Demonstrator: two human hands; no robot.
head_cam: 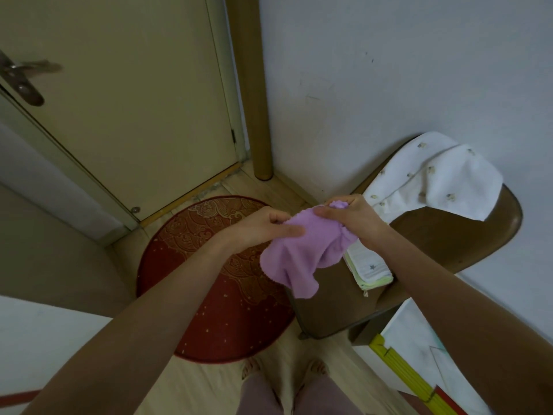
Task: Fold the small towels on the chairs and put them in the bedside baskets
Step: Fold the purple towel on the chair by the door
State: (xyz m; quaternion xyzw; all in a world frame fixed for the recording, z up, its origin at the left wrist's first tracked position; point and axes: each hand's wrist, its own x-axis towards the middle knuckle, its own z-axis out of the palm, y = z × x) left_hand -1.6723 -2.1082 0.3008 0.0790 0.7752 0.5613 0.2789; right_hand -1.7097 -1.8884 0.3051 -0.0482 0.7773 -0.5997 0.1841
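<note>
- Purple towel (302, 250): bunched, held in the air above the chair (449, 235), not yet folded.
- Left hand (263, 226), right hand (353, 217): each grip pinches the top edge, likely to spread it.
- Folded towels (371, 266): stacked just below the right grip.

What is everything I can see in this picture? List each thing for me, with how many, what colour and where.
Small purple terry towel: one, purple, held up in both hands, hanging crumpled over the chair's front edge.
Brown wooden chair: one, brown, against the wall at right.
White patterned cloth: one, white with small motifs, draped over the chair's far side.
Folded white and pale green towels: a small stack, on the chair seat.
Round red patterned mat: one, red, on the floor before the door.
Cream door: one, shut, at left, with a metal handle.
Left hand: one, pinching the towel.
Right hand: one, gripping the towel's top.
Bare feet: two, at the bottom.
</note>
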